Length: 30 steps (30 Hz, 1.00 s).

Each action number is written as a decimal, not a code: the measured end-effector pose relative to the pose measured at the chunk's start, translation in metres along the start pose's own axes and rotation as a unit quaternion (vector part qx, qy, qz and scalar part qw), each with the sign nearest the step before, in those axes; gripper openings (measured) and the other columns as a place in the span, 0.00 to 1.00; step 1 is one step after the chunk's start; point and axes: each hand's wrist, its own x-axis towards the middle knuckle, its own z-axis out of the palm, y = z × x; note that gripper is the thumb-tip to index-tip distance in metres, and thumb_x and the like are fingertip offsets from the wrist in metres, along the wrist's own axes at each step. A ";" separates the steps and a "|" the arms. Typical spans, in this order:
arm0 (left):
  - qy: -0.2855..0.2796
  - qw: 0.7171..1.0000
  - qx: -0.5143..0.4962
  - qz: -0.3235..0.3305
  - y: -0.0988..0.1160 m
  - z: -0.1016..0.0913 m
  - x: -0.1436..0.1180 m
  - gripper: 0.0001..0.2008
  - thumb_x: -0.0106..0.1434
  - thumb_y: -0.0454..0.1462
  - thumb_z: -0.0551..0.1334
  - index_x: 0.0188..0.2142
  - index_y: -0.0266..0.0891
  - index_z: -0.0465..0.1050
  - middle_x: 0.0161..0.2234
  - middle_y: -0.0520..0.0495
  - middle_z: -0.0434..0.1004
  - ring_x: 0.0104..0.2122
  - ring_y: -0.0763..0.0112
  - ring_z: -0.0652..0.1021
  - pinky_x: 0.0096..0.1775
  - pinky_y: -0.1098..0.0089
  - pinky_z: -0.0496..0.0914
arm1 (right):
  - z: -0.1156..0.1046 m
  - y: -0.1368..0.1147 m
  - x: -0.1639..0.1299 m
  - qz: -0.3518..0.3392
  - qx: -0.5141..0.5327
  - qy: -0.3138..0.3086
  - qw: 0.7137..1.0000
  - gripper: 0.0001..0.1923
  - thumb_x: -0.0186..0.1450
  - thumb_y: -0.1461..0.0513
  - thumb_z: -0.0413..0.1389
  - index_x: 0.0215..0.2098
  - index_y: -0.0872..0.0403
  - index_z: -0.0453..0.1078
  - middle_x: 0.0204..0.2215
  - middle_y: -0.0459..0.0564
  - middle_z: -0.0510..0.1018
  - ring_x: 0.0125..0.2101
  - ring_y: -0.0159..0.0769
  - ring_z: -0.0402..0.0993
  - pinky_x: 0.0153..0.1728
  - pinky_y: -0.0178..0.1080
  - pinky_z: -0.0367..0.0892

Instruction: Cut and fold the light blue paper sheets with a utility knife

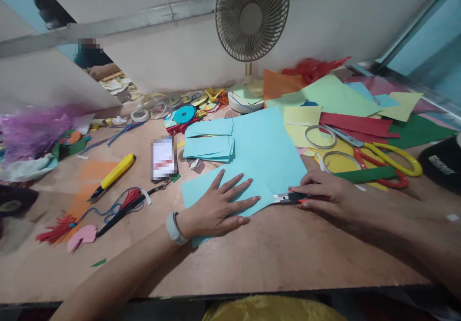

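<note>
near the worktop's front edge, my left hand (219,205), fingers spread, pins thin, floppy blue paper (259,153); my right hand (324,193) pinches a craft knife (288,197).

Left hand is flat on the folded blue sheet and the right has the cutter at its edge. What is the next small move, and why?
Probably draw the cutter along the fold toward the left hand, slowly. The right hand holds its tip right at the edge of the light blue paper, and the left hand lies spread on the folded part, pinning it to the table. Its fingers lie close to the blade's path.
</note>
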 end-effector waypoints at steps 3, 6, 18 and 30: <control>-0.011 1.000 0.011 -0.003 0.000 0.000 0.000 0.28 0.74 0.53 0.47 0.70 0.53 0.48 0.72 0.48 0.43 0.70 0.54 0.46 0.66 0.44 0.29 | 0.001 -0.004 -0.002 0.006 -0.012 -0.009 1.000 0.18 0.70 0.50 0.52 0.51 0.44 0.77 0.42 0.52 0.77 0.40 0.43 0.74 0.40 0.44 0.68; -0.017 1.000 0.018 -0.006 0.001 -0.002 0.001 0.28 0.74 0.53 0.47 0.70 0.53 0.49 0.72 0.48 0.43 0.71 0.55 0.45 0.66 0.44 0.30 | 0.003 -0.006 -0.002 -0.001 -0.009 -0.002 1.000 0.17 0.69 0.50 0.52 0.50 0.44 0.78 0.41 0.52 0.77 0.40 0.42 0.74 0.40 0.44 0.69; -0.022 1.000 0.009 -0.012 0.002 -0.003 0.002 0.30 0.74 0.54 0.46 0.70 0.49 0.50 0.71 0.48 0.45 0.71 0.56 0.46 0.66 0.46 0.28 | 0.014 -0.008 -0.002 -0.052 -0.039 0.059 0.996 0.19 0.70 0.49 0.51 0.50 0.45 0.78 0.39 0.53 0.77 0.37 0.41 0.75 0.37 0.42 0.71; -0.021 0.999 0.023 -0.010 0.001 0.001 -0.001 0.25 0.77 0.47 0.41 0.70 0.50 0.48 0.72 0.50 0.42 0.71 0.61 0.42 0.67 0.46 0.29 | 0.019 -0.017 -0.002 -0.064 -0.059 0.070 0.994 0.18 0.71 0.51 0.51 0.48 0.47 0.78 0.39 0.53 0.77 0.36 0.40 0.75 0.36 0.41 0.71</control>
